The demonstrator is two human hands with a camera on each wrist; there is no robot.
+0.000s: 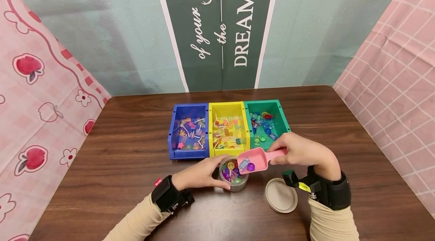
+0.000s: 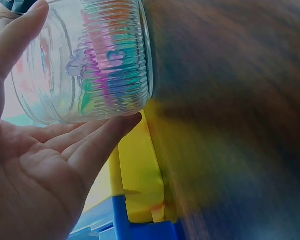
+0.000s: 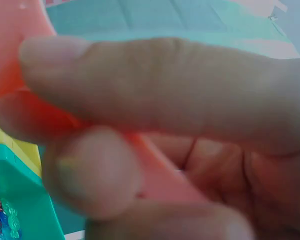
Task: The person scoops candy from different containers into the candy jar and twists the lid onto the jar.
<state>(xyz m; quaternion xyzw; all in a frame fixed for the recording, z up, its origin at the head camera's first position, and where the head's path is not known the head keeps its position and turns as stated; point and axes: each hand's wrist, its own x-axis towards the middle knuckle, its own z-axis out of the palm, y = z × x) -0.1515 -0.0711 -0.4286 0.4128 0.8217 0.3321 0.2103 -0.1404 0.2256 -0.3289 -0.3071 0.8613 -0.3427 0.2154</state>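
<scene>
A clear glass jar (image 1: 239, 186) with ribbed sides stands on the table, with colourful candy-shaped charms inside. My left hand (image 1: 199, 174) holds it from the left, thumb on the near side and fingers on the far side. In the left wrist view, the fingertips press against the ribbed glass (image 2: 115, 65). My right hand (image 1: 303, 151) grips a pink scoop (image 1: 259, 156) by its handle (image 3: 162, 172). The scoop's front edge is over the jar's right rim, tilted towards it. A pale blue wrapped-candy charm (image 1: 244, 163) and a purple bead (image 1: 250, 167) lie in the scoop.
Behind the jar, blue (image 1: 188, 154), yellow (image 1: 228, 152) and green (image 1: 283, 120) bins stand side by side, each with small charms inside. A round lid (image 1: 281, 195) lies on the table (image 1: 136, 139) right of the jar, near the right wrist camera.
</scene>
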